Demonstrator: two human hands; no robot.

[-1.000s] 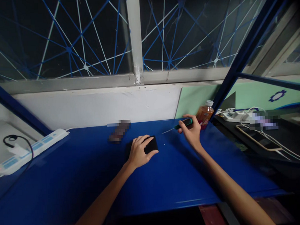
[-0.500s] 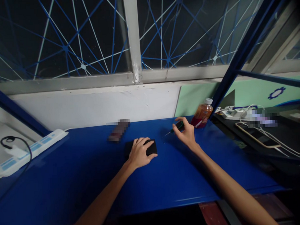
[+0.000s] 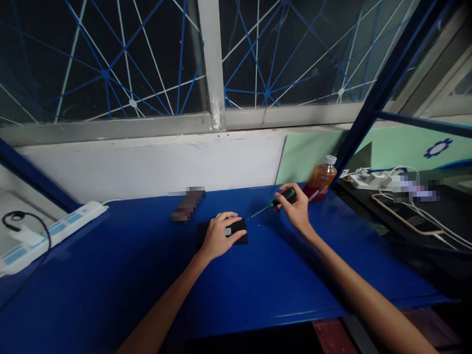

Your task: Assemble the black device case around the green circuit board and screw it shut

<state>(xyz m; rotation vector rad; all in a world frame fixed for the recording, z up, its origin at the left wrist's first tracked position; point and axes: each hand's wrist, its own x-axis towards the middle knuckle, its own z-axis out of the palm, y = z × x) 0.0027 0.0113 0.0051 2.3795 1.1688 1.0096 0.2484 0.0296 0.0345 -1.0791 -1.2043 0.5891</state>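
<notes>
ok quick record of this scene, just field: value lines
left hand: spread over a flat black rectangular box
right hand: fingers around a slim screwdriver with green-and-black handle
screwdriver tip: beside the box's right end, contact unclear
surface: smooth blue tabletop
back right: clear plastic bottle with orange-brown contents, white cap
far left: long white power strip with blue panels
pixelated: dark oblong item behind the box
</notes>
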